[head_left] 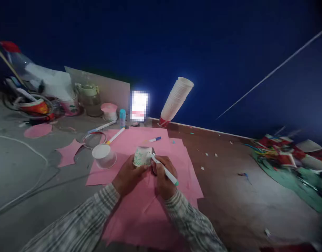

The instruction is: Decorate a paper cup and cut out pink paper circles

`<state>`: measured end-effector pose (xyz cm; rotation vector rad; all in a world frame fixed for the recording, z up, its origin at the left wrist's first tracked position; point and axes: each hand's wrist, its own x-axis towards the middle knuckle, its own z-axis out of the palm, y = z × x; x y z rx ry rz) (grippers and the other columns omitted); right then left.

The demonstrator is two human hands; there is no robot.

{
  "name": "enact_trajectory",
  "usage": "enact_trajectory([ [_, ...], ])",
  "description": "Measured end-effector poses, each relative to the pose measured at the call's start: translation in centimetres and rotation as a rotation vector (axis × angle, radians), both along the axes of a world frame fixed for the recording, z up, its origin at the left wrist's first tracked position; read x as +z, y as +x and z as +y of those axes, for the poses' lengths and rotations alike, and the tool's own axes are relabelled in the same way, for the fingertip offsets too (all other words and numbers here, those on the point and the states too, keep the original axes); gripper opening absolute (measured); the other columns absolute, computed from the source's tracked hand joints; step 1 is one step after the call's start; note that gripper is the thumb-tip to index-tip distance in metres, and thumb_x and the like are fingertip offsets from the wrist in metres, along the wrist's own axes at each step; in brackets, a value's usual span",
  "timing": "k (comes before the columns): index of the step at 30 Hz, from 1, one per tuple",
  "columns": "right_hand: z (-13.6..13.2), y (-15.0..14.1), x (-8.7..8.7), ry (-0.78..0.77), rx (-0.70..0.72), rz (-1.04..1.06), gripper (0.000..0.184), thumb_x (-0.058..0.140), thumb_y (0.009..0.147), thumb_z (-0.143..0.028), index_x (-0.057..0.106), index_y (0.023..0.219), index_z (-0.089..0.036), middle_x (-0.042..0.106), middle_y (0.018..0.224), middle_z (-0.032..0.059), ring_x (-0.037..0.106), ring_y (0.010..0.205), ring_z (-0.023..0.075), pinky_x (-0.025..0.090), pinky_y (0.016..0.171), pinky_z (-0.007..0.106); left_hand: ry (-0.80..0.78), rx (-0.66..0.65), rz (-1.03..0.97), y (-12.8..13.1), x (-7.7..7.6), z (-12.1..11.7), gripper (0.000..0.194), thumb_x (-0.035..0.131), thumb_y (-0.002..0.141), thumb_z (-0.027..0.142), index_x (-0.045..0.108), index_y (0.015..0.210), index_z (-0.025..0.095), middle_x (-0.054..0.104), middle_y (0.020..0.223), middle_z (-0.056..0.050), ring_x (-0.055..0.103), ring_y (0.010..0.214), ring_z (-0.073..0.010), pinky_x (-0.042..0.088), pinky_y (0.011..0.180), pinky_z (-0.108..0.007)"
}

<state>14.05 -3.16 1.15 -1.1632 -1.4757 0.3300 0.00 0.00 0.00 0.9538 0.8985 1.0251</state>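
A small white paper cup (142,156) with green marks drawn on its side is held by my left hand (128,175), whose fingers wrap round its left end and underside. My right hand (166,176) grips a white marker (168,173) with a green end, its upper tip at the right part of the cup. Both hands are above pink paper sheets (147,213). To the left stands another white cup (103,156). Beyond the hands lie a marker with a blue cap (155,139) and one with a yellow end (116,135).
A tall leaning stack of white cups (176,99) stands at the back by the blue wall. A glue stick (122,118), a jar (89,99) and a pink star (69,152) are at left. Craft scraps (287,157) pile up on the right.
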Motion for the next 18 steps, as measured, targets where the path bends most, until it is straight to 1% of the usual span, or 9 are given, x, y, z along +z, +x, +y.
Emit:
enact_trajectory([
  [7,0.03,-0.14,-0.10,-0.023,0.001,0.041,0.020,0.048,0.092,-0.024,0.065,0.103,-0.021,0.068,0.087,0.0076,0.066,0.081,0.0210,0.055,0.069,0.038,-0.019,-0.032,-0.027,0.09,0.47,0.03,0.039,0.078,0.068,0.033,0.062,0.097,0.014,0.069,0.084,-0.003,0.060,0.075,-0.0166,0.047,0.068,-0.026],
  [12,0.21,-0.09,0.32,-0.024,-0.013,0.006,0.022,0.047,0.093,-0.026,0.066,0.103,-0.021,0.068,0.086,0.0068,0.066,0.079,0.0189,0.055,0.071,0.035,0.013,-0.026,-0.001,0.05,0.48,0.11,0.042,0.079,0.067,0.034,0.062,0.100,0.014,0.071,0.092,-0.006,0.063,0.082,-0.0198,0.048,0.073,-0.028],
  [18,0.29,-0.04,0.58,-0.022,-0.036,0.005,0.023,0.047,0.093,-0.027,0.067,0.103,-0.020,0.069,0.088,0.0072,0.066,0.081,0.0194,0.055,0.072,0.035,0.039,-0.007,0.040,0.00,0.68,0.05,0.041,0.078,0.067,0.034,0.064,0.101,0.014,0.072,0.095,-0.007,0.064,0.087,-0.0225,0.049,0.076,-0.030],
])
